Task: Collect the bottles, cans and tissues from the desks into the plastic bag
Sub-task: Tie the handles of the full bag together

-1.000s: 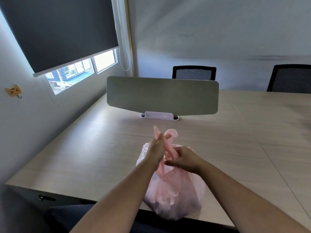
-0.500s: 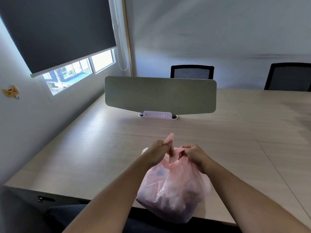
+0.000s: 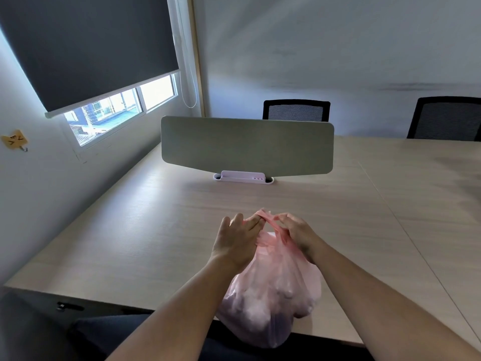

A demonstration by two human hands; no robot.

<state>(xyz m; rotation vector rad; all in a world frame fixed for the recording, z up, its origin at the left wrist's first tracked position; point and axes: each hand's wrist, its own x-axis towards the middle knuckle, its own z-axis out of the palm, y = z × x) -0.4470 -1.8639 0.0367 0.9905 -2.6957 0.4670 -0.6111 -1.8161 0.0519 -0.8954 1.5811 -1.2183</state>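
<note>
A full pink plastic bag [image 3: 270, 303] sits at the near edge of the light wooden desk [image 3: 161, 230], bulging with hidden contents. My left hand [image 3: 235, 239] and my right hand [image 3: 296, 234] meet above it, both pinching the bag's twisted handles between their fingertips. The handles are pulled taut into a short strip between the two hands. What lies inside the bag is too blurred to name.
A grey divider screen [image 3: 247, 145] stands on a white base [image 3: 243, 177] across the desk's middle. Two black mesh chairs [image 3: 296, 110] [image 3: 446, 118] stand behind the far side. A window with a dark roller blind [image 3: 86, 45] is on the left wall.
My hands came down from an upright grip on the handles, moved apart, then drew close again at the fingertips, stretching the handles between them. The bag stayed at the near edge.
</note>
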